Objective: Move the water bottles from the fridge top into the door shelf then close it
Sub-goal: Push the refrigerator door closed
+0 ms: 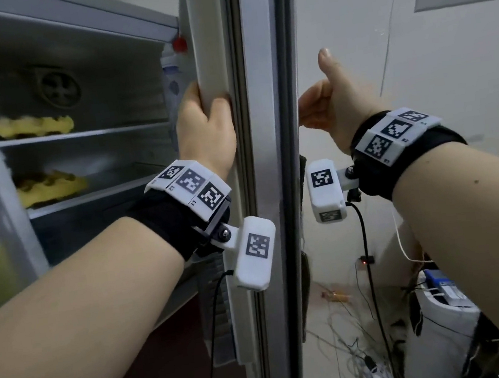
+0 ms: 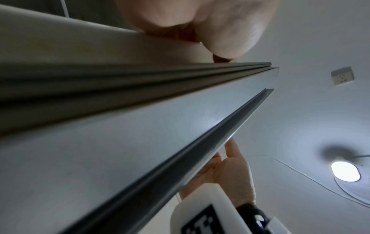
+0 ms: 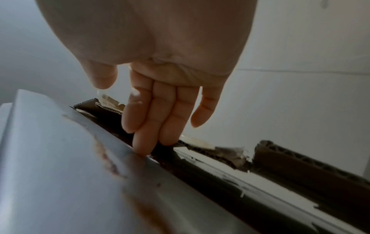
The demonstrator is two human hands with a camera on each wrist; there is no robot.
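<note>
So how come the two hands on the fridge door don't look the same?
The left hand wraps around the fridge door at its inner edge; the right hand touches the outer side with straight fingers. The left thumb lies on the door; the right thumb sticks up. Both wear black wrist straps.

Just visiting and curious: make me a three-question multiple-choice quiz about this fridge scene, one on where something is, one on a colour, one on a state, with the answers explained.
1. Where is the left hand?
A. On the fridge door's edge
B. On a shelf inside
C. Hanging at the person's side

2. What colour is the cap of the bottle behind the door edge?
A. Blue
B. Red
C. Green

3. What state is the fridge door in?
A. Fully shut
B. Open
C. Taken off

Answers:
1 A, its fingers wrap round the door's edge in the head view.
2 B, a red cap shows above the clear bottle.
3 B, the lit shelves inside are visible, and the right hand touches the door's outer side.
</note>
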